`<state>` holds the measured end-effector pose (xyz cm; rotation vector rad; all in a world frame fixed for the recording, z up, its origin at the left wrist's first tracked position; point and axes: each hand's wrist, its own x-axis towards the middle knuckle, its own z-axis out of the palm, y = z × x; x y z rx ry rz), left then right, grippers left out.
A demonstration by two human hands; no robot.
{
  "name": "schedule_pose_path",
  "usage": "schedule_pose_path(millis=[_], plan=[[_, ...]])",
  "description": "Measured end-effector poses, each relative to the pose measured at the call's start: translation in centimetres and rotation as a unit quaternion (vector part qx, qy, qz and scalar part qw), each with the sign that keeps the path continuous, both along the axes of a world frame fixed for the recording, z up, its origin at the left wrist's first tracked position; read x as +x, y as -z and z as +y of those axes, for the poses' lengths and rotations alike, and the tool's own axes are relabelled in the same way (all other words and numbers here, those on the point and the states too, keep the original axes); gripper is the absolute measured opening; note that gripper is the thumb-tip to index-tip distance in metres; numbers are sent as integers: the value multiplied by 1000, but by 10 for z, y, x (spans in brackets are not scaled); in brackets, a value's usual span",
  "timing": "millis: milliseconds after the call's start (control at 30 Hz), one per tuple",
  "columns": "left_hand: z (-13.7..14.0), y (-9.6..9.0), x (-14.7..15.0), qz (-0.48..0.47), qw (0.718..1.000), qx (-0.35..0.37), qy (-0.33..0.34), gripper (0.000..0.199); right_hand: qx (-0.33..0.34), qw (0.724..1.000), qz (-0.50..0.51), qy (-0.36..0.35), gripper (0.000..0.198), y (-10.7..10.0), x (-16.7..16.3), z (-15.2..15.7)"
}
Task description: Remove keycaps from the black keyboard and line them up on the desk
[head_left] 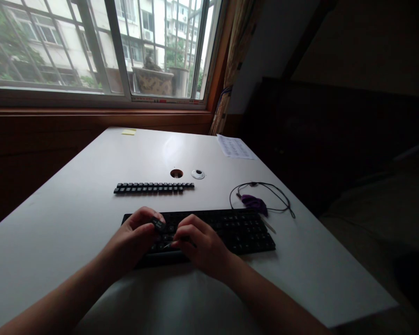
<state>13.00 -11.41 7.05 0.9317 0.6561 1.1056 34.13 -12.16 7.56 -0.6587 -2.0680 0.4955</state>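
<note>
A black keyboard (237, 232) lies on the white table in front of me, its cable side facing away. My left hand (135, 235) is over the keyboard's left part, thumb and fingers pinching a black keycap (158, 224) with pale lettering. Just right of it, my right hand (202, 239) is closed low over the keys. A thin, shiny metal piece (167, 245) sticks out from its fingertips toward the left; the rest is hidden in the fingers. Behind the keyboard, loose black keycaps (150, 188) stand in two neat rows.
A black cable (275, 187) loops behind the keyboard's right end, with a purple cloth bundle (254, 203) beside it. Farther back are a round hole (176, 173), its white cover (198, 174), a printed sheet (235, 148) and a yellow note (129, 132). The table (56, 223) ends below a window.
</note>
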Motion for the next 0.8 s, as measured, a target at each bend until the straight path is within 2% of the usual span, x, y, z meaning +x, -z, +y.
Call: schedule_pose_path(millis=[67, 200, 400, 600, 800], plan=[[1, -4, -1, 12, 1000, 2, -22, 17, 1, 1000, -14, 10, 9, 3, 3, 2], [2, -11, -7, 102, 992, 48, -52, 18, -9, 999, -9, 41, 15, 6, 10, 5], [7, -8, -15, 198, 966, 159, -38, 19, 1, 992, 3, 129, 21, 8, 18, 8], [10, 10, -12, 197, 944, 264, -16, 19, 34, 995, -14, 97, 22, 4, 14, 8], [11, 17, -13, 221, 927, 302, 2, 17, 62, 995, -34, 75, 20, 8, 9, 7]])
